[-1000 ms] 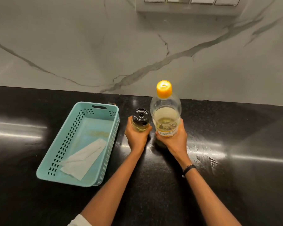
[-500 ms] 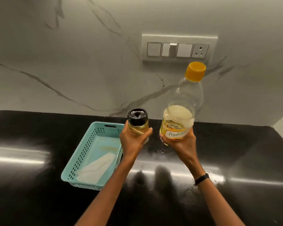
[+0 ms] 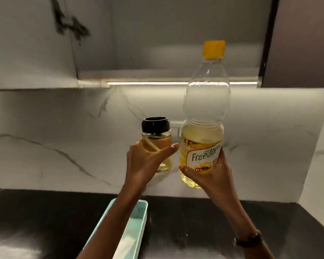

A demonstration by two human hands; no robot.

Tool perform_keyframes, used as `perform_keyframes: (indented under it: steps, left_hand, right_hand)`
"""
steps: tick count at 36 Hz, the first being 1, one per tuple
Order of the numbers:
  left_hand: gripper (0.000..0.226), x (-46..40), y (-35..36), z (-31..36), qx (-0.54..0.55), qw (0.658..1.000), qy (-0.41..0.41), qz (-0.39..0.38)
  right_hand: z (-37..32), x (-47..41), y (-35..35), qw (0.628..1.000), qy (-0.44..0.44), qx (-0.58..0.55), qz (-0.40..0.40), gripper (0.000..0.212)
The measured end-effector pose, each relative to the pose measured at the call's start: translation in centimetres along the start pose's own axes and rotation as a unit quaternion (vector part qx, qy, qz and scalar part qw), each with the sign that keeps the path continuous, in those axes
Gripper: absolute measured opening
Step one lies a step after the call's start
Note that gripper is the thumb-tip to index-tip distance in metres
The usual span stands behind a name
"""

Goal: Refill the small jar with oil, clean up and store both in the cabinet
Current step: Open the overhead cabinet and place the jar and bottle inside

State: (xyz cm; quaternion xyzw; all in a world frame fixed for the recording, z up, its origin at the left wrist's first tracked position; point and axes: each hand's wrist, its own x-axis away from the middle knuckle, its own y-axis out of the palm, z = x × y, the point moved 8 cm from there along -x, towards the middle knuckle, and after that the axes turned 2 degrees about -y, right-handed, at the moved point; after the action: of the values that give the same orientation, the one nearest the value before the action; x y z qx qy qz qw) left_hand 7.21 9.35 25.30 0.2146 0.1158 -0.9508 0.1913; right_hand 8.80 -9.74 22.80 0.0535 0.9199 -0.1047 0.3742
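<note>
small oil jar [image 3: 156, 141], black-capped, sits gripped in the left hand [image 3: 144, 163] just left of the freedom oil bottle [image 3: 204, 131], whose base the right hand [image 3: 209, 174] clasps.

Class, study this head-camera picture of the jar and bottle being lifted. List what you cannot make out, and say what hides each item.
- Cabinet inside: head view shows only its closed front and underside.
- Basket contents: the left arm crosses it and the bottom edge cuts it off.
- Jar lower left side: covered by the left hand.
- Bottle base: wrapped by the right hand.
- Small print on the bottle label: too blurred to read.
</note>
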Motion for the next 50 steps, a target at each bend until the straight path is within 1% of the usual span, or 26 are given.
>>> perform_keyframes:
  steps: [2,5,7,9,10,12,16,19,25,29,31,33,37,39,41,42,45,46,48,50]
  left_hand:
    - [0.051,-0.5,-0.4,2.5,0.028,1.0,0.006,-0.007]
    - [0.025,-1.8,-1.0,6.9,0.062,0.997,0.031,-0.02]
    - [0.018,-2.9,-1.6,9.7,0.083,0.995,0.043,-0.02]
    - [0.021,-4.1,-1.8,12.1,0.092,0.994,0.045,-0.024]
    - [0.026,-4.8,-1.9,13.5,0.097,0.994,0.051,-0.029]
    - [0.033,-6.0,-2.1,15.8,0.098,0.993,0.062,-0.035]
    - [0.036,-8.3,-2.0,19.2,0.107,0.991,0.067,-0.05]
    - [0.036,-10.1,-1.7,20.9,0.103,0.991,0.075,-0.049]
    - [0.048,-13.8,-0.9,21.7,0.121,0.99,0.073,-0.031]
    - [0.047,-16.0,-0.2,21.0,0.127,0.99,0.06,-0.021]
    - [0.047,-16.9,0.1,20.4,0.129,0.99,0.053,-0.018]
    - [0.049,-17.9,0.3,19.7,0.13,0.99,0.045,-0.011]
    - [0.052,-19.4,0.6,18.4,0.125,0.992,0.025,0.002]
    - [0.051,-20.1,0.6,17.7,0.121,0.992,0.017,0.003]
    - [0.05,-20.7,0.7,17.2,0.113,0.993,0.016,0.002]
    - [0.051,-20.9,0.6,17.0,0.107,0.994,0.015,0.002]
    - [0.052,-21.8,0.6,16.3,0.091,0.996,0.016,0.005]
    - [0.052,-22.2,0.6,16.0,0.087,0.996,0.016,0.008]
    - [0.052,-22.7,0.4,15.6,0.08,0.997,0.015,0.016]
    - [0.054,-23.1,0.3,15.0,0.074,0.997,0.012,0.029]
  right_hand:
    - [-1.9,-1.1,-0.4,1.0,-0.011,-0.01,0.002,0.076]
    - [-5.0,-3.5,-1.0,1.0,-0.017,-0.019,0.008,0.075]
    - [-6.7,-5.5,-1.3,1.0,-0.017,-0.016,0.015,0.079]
    - [-8.3,-7.4,-1.6,0.999,-0.02,-0.014,0.023,0.084]
    - [-9.2,-8.4,-1.8,0.999,-0.02,-0.019,0.028,0.085]
    - [-10.6,-10.3,-2.2,0.999,-0.015,-0.031,0.038,0.081]
    - [-12.8,-14.0,-2.7,0.998,-0.011,-0.049,0.046,0.078]
    - [-13.6,-16.7,-2.8,0.998,-0.004,-0.047,0.05,0.076]
    - [-14.2,-21.6,-2.9,0.999,0.003,-0.02,0.05,0.081]
    - [-14.7,-24.4,-3.2,0.998,-0.016,0.052,0.045,0.079]
    - [-14.0,-25.6,-2.7,0.997,-0.009,0.064,0.033,0.081]
    - [-13.0,-26.4,-2.1,0.998,0.005,0.061,0.023,0.088]
    - [-10.9,-27.4,-0.9,0.998,0.033,0.049,-0.008,0.109]
    - [-10.0,-28.1,-0.4,0.998,0.039,0.044,-0.023,0.112]
    - [-9.4,-28.9,0.1,0.997,0.041,0.042,-0.046,0.108]
    - [-9.3,-29.1,0.4,0.996,0.043,0.043,-0.062,0.101]
    - [-8.8,-30.2,1.2,0.99,0.053,0.037,-0.122,0.069]
    - [-8.7,-30.4,1.5,0.988,0.06,0.037,-0.141,0.062]
    - [-8.2,-31.0,1.9,0.98,0.079,0.046,-0.177,0.056]
    - [-7.6,-31.8,2.3,0.971,0.105,0.071,-0.202,0.056]
